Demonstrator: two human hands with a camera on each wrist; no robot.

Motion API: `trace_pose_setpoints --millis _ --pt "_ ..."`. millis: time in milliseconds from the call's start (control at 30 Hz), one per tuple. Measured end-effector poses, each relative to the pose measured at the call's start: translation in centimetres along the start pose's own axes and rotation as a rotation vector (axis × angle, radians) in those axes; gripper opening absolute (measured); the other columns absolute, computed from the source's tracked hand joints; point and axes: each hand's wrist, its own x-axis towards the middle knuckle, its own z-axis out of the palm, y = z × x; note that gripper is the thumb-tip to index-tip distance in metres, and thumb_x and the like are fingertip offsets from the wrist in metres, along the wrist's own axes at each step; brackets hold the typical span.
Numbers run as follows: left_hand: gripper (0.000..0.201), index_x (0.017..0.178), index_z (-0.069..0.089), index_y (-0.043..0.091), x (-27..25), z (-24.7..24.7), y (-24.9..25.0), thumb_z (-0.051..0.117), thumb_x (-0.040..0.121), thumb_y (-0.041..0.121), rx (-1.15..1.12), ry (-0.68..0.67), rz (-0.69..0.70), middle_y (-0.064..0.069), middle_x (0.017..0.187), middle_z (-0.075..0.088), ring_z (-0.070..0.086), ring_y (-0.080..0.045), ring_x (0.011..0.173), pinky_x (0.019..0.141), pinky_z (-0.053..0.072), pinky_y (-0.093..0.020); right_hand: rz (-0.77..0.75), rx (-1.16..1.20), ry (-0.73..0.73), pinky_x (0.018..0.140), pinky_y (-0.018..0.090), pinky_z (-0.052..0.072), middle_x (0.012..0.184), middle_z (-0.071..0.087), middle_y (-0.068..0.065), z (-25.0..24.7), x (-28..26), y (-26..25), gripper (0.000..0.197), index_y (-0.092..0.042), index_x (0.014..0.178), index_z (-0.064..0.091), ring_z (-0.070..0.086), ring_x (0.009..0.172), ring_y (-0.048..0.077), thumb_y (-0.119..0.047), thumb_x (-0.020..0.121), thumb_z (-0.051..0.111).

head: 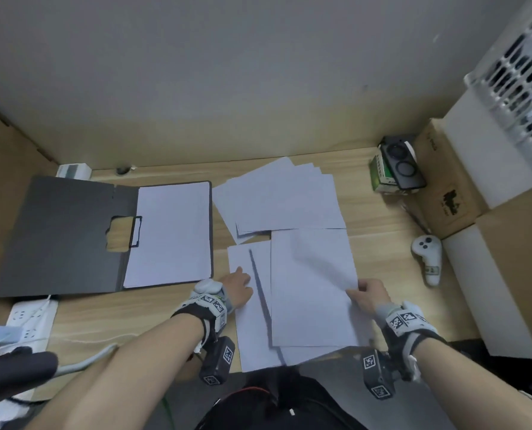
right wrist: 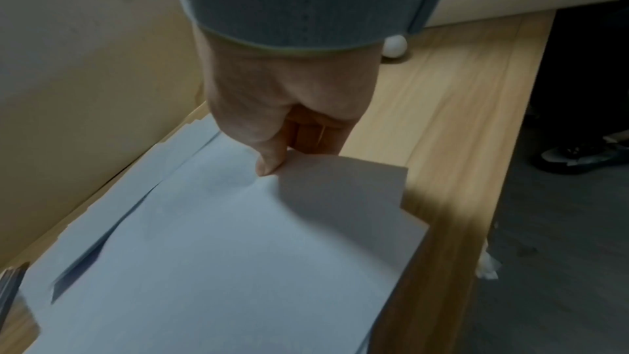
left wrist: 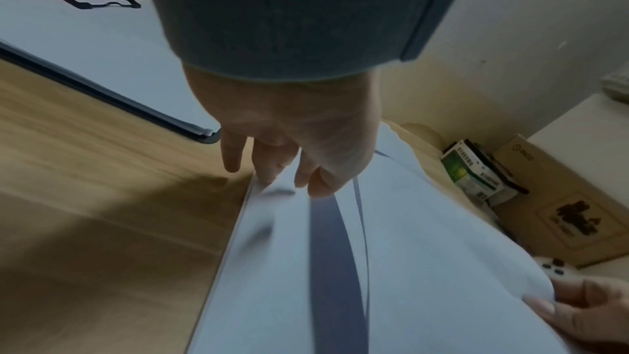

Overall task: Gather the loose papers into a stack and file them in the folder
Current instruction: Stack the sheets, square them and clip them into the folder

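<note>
An open dark grey folder [head: 69,237] lies at the left of the wooden table, with a white sheet [head: 171,234] on its right half. Several loose papers [head: 283,197] are fanned out behind the centre. Near the front edge a sheet [head: 249,330] lies flat, and my left hand [head: 240,282] presses its left side with straight fingers [left wrist: 269,171]. My right hand [head: 359,290] pinches the right edge of another sheet [head: 311,290], thumb [right wrist: 269,160] on top, holding it slightly raised over the flat one. The fingers under that sheet are hidden.
A white controller [head: 427,256] lies right of the papers. Cardboard boxes [head: 451,197] and a black device [head: 401,166] on a green box line the right side. A power strip [head: 30,321] sits front left. The papers overhang the table's front edge.
</note>
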Motion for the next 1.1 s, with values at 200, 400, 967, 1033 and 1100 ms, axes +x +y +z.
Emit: trace_pose_setpoints --millis 200,400,967,1033,1100 --pt "0.059 0.068 0.058 0.013 0.0 -2.4 0.9 0.040 0.078 0.068 -0.630 0.068 -0.092 -0.009 0.069 0.063 0.060 -0.027 0.063 0.065 0.049 -0.033 -0.099 0.189 -0.118 0.059 0.027 0.046 0.078 0.067 0.010 0.3 -0.8 -4.2 0.011 0.007 0.089 0.072 0.059 0.071 0.018 0.008 0.080 0.065" --pt "0.067 0.114 0.065 0.025 -0.9 -3.6 -0.6 0.048 0.075 0.078 -1.348 0.078 -0.256 0.001 0.094 0.072 0.067 -0.021 0.089 0.085 0.053 -0.037 -0.082 0.241 -0.150 0.073 0.032 0.056 0.085 0.073 0.010 4.1 -0.1 -6.7 0.016 -0.004 0.090 0.073 0.066 0.073 0.020 0.006 0.077 0.073" --pt "0.029 0.064 0.054 0.006 -4.4 1.7 -9.8 0.052 0.087 -0.011 -1.009 0.333 -0.536 -0.007 0.068 0.051 0.048 -0.020 0.065 0.055 0.040 -0.020 -0.068 -0.516 -0.006 0.085 0.036 0.048 0.114 0.055 0.012 9.5 2.1 -7.4 0.051 -0.010 0.101 0.063 0.054 0.105 0.034 -0.047 0.068 0.077" --pt "0.023 0.065 0.057 0.005 -4.4 1.9 -10.0 0.054 0.084 -0.008 -0.986 0.334 -0.563 -0.011 0.072 0.056 0.052 -0.020 0.070 0.062 0.041 -0.026 -0.077 -0.444 -0.037 0.069 0.033 0.051 0.092 0.066 0.010 9.1 2.3 -7.9 0.034 -0.010 0.084 0.066 0.062 0.084 0.031 -0.039 0.068 0.075" --pt "0.017 0.071 0.061 0.004 -4.0 1.7 -9.9 0.055 0.085 -0.003 -0.952 0.338 -0.585 -0.012 0.080 0.060 0.055 -0.022 0.080 0.070 0.042 -0.029 -0.080 -0.376 -0.036 0.058 0.031 0.043 0.074 0.065 0.007 8.5 2.3 -8.1 0.025 -0.009 0.072 0.061 0.060 0.069 0.029 -0.030 0.071 0.073"
